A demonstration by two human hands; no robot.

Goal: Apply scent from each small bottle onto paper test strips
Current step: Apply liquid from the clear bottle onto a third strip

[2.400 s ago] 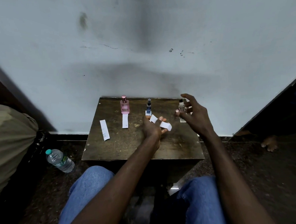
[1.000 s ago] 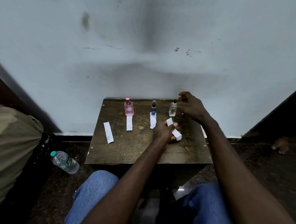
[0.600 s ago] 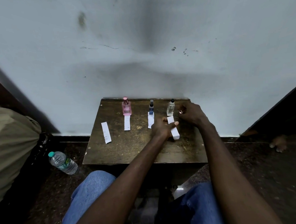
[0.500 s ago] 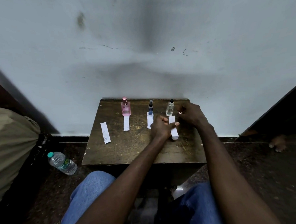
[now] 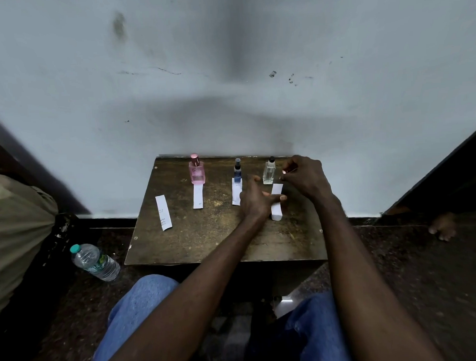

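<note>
Now, looks like strip 3's turn: left hand (image 5: 256, 203) lays near-straight fingers across the paper test strip (image 5: 277, 210), flat on the wooden table (image 5: 206, 237) below the clear bottle (image 5: 269, 173). Right hand (image 5: 305, 176) is curled beside the bottle; can't tell if it holds anything. Next, probably: grip bottle, spray strip.

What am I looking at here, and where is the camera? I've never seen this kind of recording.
No machine: a person's two bare hands, filmed by one head-worn camera looking down. On a small wooden table stand a pink bottle, a blue bottle and a clear bottle, with paper strips before them; a fourth strip lies apart, left. The left hand lays straight fingers across the strip by the clear bottle. The right hand, fingers curled, is beside that bottle; whether it pinches anything is too small to tell.
</note>
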